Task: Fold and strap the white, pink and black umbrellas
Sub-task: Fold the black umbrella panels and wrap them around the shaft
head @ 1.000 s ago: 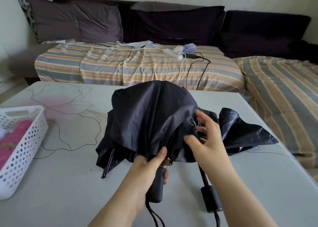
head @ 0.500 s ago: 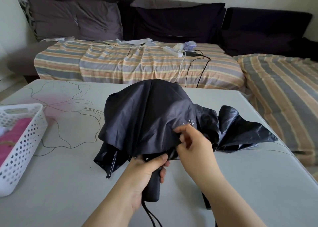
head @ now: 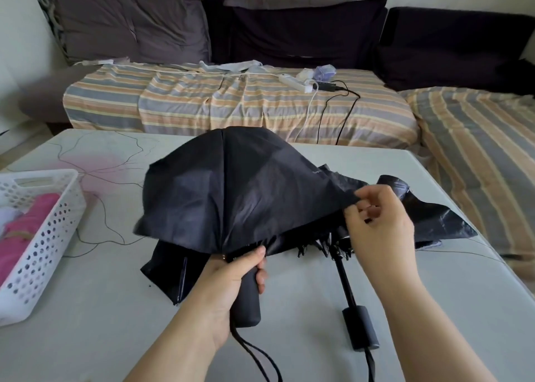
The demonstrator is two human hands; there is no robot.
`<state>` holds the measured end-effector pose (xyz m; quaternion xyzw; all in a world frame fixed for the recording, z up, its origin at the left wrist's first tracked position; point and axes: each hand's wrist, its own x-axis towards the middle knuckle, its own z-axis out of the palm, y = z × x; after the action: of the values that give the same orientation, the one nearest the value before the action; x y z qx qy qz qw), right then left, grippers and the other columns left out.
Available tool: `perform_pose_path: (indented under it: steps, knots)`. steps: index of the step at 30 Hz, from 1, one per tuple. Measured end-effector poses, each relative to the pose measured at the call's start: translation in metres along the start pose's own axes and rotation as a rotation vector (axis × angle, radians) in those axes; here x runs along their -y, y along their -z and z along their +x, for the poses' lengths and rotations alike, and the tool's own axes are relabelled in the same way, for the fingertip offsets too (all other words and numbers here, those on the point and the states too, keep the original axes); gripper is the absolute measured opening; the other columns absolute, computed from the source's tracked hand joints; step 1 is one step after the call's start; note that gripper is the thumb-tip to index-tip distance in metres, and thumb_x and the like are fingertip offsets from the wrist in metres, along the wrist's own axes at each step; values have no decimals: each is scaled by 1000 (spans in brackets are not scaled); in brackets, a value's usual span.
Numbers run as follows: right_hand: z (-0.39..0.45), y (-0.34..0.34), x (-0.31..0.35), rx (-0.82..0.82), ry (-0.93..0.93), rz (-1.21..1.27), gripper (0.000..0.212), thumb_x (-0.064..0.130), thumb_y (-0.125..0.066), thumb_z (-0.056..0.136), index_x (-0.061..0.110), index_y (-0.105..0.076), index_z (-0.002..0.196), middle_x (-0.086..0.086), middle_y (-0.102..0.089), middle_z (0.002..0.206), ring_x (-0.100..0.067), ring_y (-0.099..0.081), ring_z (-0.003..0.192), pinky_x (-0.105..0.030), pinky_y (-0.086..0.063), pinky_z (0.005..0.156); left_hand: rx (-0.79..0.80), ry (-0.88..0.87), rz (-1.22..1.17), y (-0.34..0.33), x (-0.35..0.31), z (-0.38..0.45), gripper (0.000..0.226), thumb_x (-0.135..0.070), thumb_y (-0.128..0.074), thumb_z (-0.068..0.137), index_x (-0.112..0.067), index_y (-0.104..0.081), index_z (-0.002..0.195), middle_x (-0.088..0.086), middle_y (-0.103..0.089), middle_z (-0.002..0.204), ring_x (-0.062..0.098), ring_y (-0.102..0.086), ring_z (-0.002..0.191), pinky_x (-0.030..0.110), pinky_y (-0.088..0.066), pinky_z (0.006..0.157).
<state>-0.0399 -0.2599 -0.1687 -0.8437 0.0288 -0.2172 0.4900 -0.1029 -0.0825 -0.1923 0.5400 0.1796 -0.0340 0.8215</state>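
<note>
second umbrella (head: pixel 434 216) half hidden, basket (head: pixel 43 236) cropped

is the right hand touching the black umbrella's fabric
Touching. The head view shows the right hand pinching the canopy edge of the black umbrella between thumb and fingers, pulling it taut.

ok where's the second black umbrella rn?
Head view, right of centre: the second black umbrella lies on the table, its handle near the right forearm, its canopy behind the right hand and the held umbrella.
</note>
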Motion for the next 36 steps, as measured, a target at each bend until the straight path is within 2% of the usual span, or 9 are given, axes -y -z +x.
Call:
perform_pose_path:
  steps: [7,10,13,17,21,27,32,34,36]
  knots:
    - [-6,-1,10,137,-13,10,35,-11,-46,77,22,-56,84,7,-58,74,3,-50,61,-8,-40,56,67,23,-25,-3,0,-4,10,-11,-67,77,-8,-58,72,6,-54,63,12,-46,46,20,-41,43]
    - [0,3,2,190,-46,-156,35,-5,-50,79,22,-57,99,6,-54,74,-7,-51,68,-26,-41,62,90,20,-31,-1,-1,-4,13,-17,-72,64,-11,-61,68,6,-54,63,12,-46,47,21,-41,44]
    - [1,7,-5,399,-32,-323,48,2,-59,79,29,-54,117,11,-50,87,-8,-51,84,-21,-39,68,120,10,37,5,-2,-2,20,-15,-81,57,-16,-61,62,8,-53,65,14,-47,50,23,-41,51]
    - [-19,11,26,170,333,42,56,-6,-51,72,40,-54,103,13,-46,102,10,-47,97,-3,-34,84,120,-60,126,5,0,-1,20,-13,-73,66,-6,-54,66,10,-50,58,15,-46,49,21,-41,51]
    - [-39,-15,32,326,716,-94,38,17,-50,90,31,-63,122,8,-45,120,-13,-41,114,-17,-31,100,192,-156,214,-4,3,-6,14,-9,-66,60,-3,-54,62,7,-50,51,14,-45,48,18,-41,49]
    - [-35,-26,16,561,489,-68,31,31,-46,92,31,-72,110,22,-47,108,2,-32,114,-3,-22,97,320,-151,254,-4,4,-12,11,-17,-69,59,-15,-58,61,5,-50,52,12,-46,49,17,-40,49]
    - [-31,-20,15,627,519,71,36,31,-45,88,26,-73,110,20,-62,111,-3,-46,117,-9,-31,99,244,56,4,0,9,5,73,-68,-59,74,4,-54,82,12,-49,53,19,-45,39,27,-39,38]
    - [-28,-17,15,529,480,170,32,31,-48,87,28,-72,108,21,-65,110,-3,-53,115,-12,-36,98,190,2,8,1,9,3,61,-57,-46,77,4,-54,81,10,-48,56,17,-43,41,23,-38,39]
    - [-17,-11,13,245,375,205,28,28,-55,87,36,-63,113,22,-60,113,-5,-54,114,-21,-40,100,194,-26,88,3,6,-1,56,-55,-44,80,1,-53,77,10,-47,55,17,-42,43,21,-38,42]
